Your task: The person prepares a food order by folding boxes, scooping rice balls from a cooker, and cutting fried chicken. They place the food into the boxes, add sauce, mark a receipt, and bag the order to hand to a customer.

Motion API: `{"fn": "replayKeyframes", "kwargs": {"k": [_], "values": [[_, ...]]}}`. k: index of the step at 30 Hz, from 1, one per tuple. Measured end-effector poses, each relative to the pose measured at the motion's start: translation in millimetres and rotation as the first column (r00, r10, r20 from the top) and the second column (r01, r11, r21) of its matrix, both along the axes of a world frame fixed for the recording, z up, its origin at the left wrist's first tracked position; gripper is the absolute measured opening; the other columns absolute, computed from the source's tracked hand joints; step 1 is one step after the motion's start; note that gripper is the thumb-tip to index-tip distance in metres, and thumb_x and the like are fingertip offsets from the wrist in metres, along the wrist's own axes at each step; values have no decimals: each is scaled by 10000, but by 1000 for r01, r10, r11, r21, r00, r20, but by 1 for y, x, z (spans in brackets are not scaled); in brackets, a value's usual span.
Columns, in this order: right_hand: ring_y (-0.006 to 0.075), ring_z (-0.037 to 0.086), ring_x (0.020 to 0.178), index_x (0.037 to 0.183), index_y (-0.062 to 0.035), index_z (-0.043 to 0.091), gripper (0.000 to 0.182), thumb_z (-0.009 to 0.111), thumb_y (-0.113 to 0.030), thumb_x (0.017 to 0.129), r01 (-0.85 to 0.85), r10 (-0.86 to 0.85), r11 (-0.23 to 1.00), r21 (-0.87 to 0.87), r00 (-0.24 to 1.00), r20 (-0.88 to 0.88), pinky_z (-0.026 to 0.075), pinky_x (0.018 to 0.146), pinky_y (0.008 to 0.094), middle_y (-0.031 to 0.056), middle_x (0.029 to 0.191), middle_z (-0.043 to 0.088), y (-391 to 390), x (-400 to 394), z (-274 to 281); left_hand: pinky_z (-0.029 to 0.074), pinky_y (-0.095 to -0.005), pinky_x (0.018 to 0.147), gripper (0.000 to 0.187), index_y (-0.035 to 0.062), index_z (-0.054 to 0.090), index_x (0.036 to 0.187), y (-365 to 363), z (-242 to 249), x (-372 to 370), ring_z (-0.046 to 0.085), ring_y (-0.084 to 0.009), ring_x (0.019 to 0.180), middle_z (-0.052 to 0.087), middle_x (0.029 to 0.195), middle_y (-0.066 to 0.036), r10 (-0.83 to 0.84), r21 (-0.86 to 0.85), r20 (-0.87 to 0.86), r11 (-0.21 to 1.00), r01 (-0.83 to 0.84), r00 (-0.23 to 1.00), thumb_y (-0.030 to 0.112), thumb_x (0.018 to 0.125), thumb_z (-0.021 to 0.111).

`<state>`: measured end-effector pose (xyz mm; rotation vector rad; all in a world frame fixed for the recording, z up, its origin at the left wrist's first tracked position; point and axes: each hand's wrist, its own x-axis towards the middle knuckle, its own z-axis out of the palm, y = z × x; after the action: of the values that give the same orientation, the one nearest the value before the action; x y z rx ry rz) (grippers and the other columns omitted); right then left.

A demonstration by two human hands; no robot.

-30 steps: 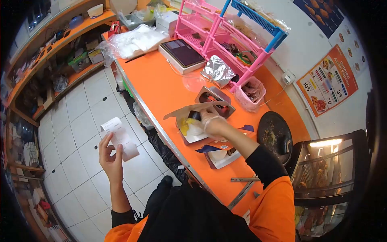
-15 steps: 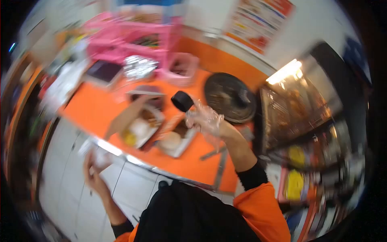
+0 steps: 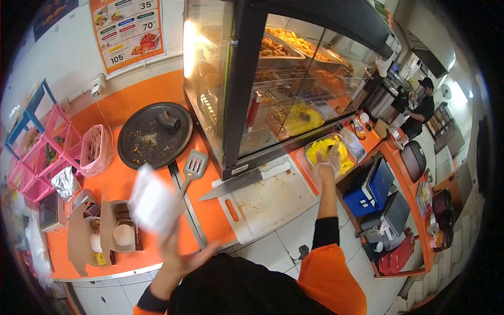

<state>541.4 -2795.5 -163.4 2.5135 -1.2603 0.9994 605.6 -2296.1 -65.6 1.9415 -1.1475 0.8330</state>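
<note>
My left hand is at the counter's front edge, thumb stretched out to the side. A motion-blurred white sheet, apparently paper, is held up at its fingers. In a clear plastic glove, my right hand reaches into a metal tray of yellow shredded food; its fingertips are hidden there. Left of my left hand, two open cardboard boxes hold rounded white portions, probably rice, with brown and yellow food beside them. A black cup-like piece lies on the round black tray.
A slotted spatula and a knife lie near a white cutting board. The glass food warmer rises behind. Pink racks stand left. A co-worker is far right.
The view has swung right. My right hand has left the black cup-like piece it held and moved from above the boxes to the yellow food. My left hand has kept the white sheet.
</note>
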Motion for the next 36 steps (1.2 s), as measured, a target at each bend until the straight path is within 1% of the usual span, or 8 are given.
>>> {"fn": "replayKeyframes", "kwargs": {"k": [2,4,12,16,25,28,31,36], "values": [[334,254,1365,1446,29,176,727,509,-340,915,-396,174,865,308,813,556,181,1122,393,221,1485,234,82,20,25,410,-469,926,1001,-102,361,1301,-71,-18,-4,455,-388,1152,417,1258,-245,-139,-8,-125,990,139,982,388,594,873],[274,193,1398,1442,-27,255,627,530,-208,909,-832,-77,515,206,195,978,139,1135,410,160,1516,195,162,41,39,358,-482,975,1038,-114,301,1338,-116,-38,-13,397,-412,1192,369,1296,-262,-176,-38,-200,984,172,964,399,621,849],[231,208,1379,1498,-118,36,694,470,-262,975,-912,-270,-373,169,281,921,159,1119,362,114,1516,165,300,22,70,259,-532,1063,866,-58,297,1398,-137,-62,28,337,-439,1261,349,1364,-253,99,-31,-204,994,-108,974,215,696,725],[250,153,1415,1486,-121,-109,734,425,-240,997,-607,242,-700,377,295,925,98,1147,387,145,1553,62,305,4,48,247,-513,1078,794,-31,289,1410,-101,-38,71,321,-391,1291,334,1402,-226,292,-170,-370,912,-373,882,169,747,679],[310,509,1089,1094,-22,582,273,619,-132,847,-671,738,610,422,675,6,397,910,386,176,1113,529,281,70,41,345,-478,1008,797,-21,383,1343,36,5,21,435,-363,1223,426,1340,-182,363,-5,-285,925,-381,887,217,690,772],[258,539,905,850,5,567,147,620,-131,844,-868,777,269,416,451,438,426,794,370,127,925,510,333,93,73,437,-423,911,843,-27,384,1355,133,25,7,518,-339,1138,498,1271,-192,770,-373,-220,501,-781,599,133,651,818],[269,556,905,1031,12,576,246,576,-199,904,-905,823,-162,393,96,559,447,772,356,148,996,550,395,160,55,372,-451,955,833,-12,429,1330,249,17,-2,528,-331,1118,512,1269,-196,1000,-170,-6,23,-985,25,302,667,825],[318,571,924,1081,29,588,349,499,-283,953,-643,912,-215,735,137,387,453,767,407,205,976,581,477,275,-53,352,-436,968,529,31,608,1102,364,-28,35,593,-262,1002,633,1086,-98,981,245,-67,193,-950,182,378,729,750]]}}
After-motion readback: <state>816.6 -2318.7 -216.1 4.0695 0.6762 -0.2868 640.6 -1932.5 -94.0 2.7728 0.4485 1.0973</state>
